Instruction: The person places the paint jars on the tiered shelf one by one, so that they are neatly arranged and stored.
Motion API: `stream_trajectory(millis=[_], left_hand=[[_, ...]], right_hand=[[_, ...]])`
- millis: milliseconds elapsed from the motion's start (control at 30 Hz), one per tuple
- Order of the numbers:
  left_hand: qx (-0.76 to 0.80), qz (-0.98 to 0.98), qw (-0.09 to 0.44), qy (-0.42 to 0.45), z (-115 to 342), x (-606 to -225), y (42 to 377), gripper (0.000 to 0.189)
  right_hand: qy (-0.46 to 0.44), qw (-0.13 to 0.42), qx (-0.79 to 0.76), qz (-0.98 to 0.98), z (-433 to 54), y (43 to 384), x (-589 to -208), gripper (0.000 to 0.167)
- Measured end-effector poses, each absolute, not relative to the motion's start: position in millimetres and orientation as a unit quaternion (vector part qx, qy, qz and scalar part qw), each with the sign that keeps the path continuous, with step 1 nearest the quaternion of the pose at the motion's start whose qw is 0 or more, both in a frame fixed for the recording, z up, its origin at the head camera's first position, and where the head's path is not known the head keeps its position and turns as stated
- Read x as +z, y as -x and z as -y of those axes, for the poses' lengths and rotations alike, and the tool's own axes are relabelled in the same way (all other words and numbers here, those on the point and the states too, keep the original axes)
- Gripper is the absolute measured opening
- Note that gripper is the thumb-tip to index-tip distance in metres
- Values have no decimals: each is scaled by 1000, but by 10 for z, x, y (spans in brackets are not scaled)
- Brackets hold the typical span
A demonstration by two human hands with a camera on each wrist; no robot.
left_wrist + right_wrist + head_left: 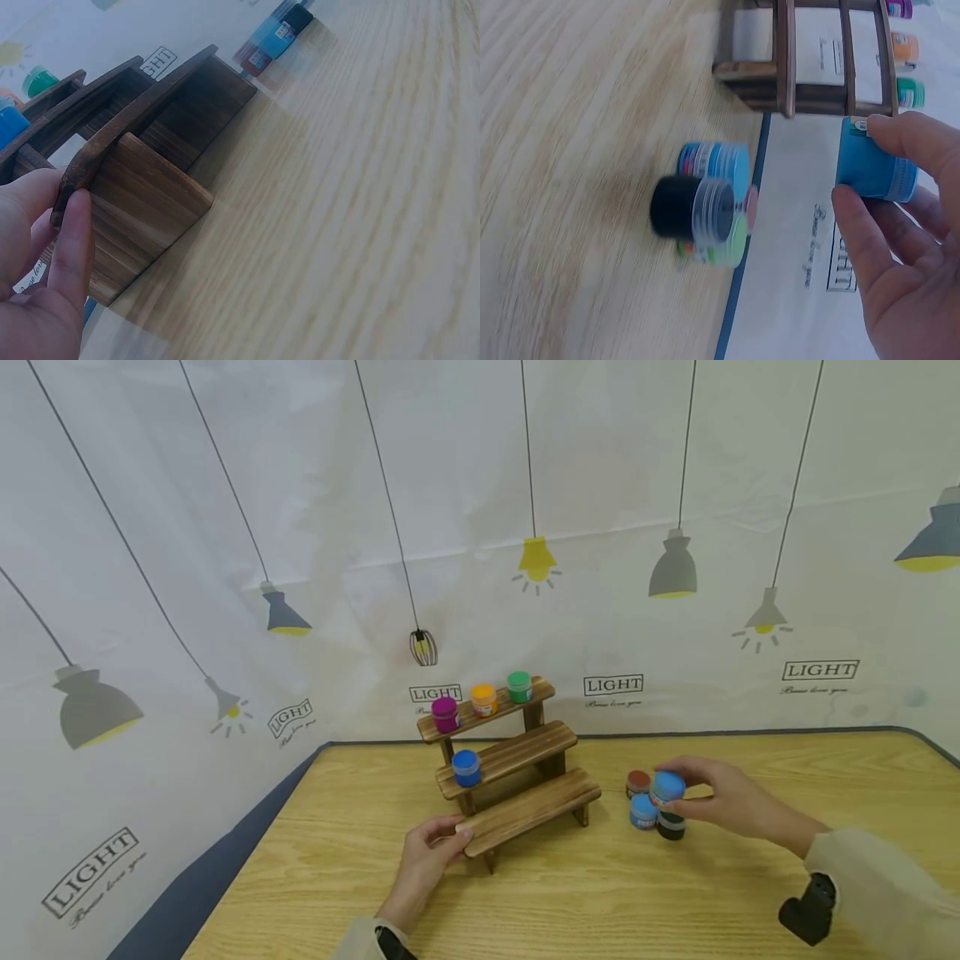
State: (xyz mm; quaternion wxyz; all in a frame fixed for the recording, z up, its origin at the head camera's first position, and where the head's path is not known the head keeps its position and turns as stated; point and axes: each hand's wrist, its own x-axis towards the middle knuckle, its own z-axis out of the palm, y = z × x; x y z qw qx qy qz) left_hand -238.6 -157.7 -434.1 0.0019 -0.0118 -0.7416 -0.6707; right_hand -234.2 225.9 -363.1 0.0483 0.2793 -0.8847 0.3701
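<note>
Head, rack: three-tier wooden rack (pixel 528 810) on the tabletop (pixel 300 877), left of the middle of its far edge; tiers climb toward that edge, presumably so back jars show over front ones.
Head, top tier: purple jar (pixel 446 714) near left end, orange jar (pixel 483 700) mid, green jar (pixel 519 687) toward right end; all upright, spaced in a row.
Head, middle tier: dark blue jar (pixel 467 768) upright at left end.
Head, left hand (pixel 431 860): pinches the bottom tier's left end, probably to steady the rack.
Head, right hand (pixel 723 797): grips the held blue jar (pixel 667 787) by its sides, over the loose group.
Head, loose group: red-brown jar (pixel 638 784), second blue jar (pixel 643 811), black jar (pixel 671 825), bunched on the tabletop off the rack's right end, likely for easy reach.
Left wrist, grip: thumb and fingers pinch the board's end, which overhangs its leg panel (pixel 154 217) (handy lip to hold).
Right wrist, grip: thumb and fingertips on opposite sides of the held blue jar, apart from the tabletop; a side grip seems to suit its round body.
Right wrist, group: light green jar (pixel 739 244) shows too, partly behind the black one.
</note>
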Motion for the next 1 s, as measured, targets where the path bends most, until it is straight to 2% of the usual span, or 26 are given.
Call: stream_trajectory(millis=[533, 1000], left_hand=[[-675, 737, -3, 7, 1568, -4349, 2401, 40], [-682, 731, 16, 22, 1567, -4350, 2381, 38]], right_hand=[[-322, 12, 437, 840, -1688, 2387, -3627, 46], [-333, 19, 449, 829, -1095, 2604, -3505, 44]])
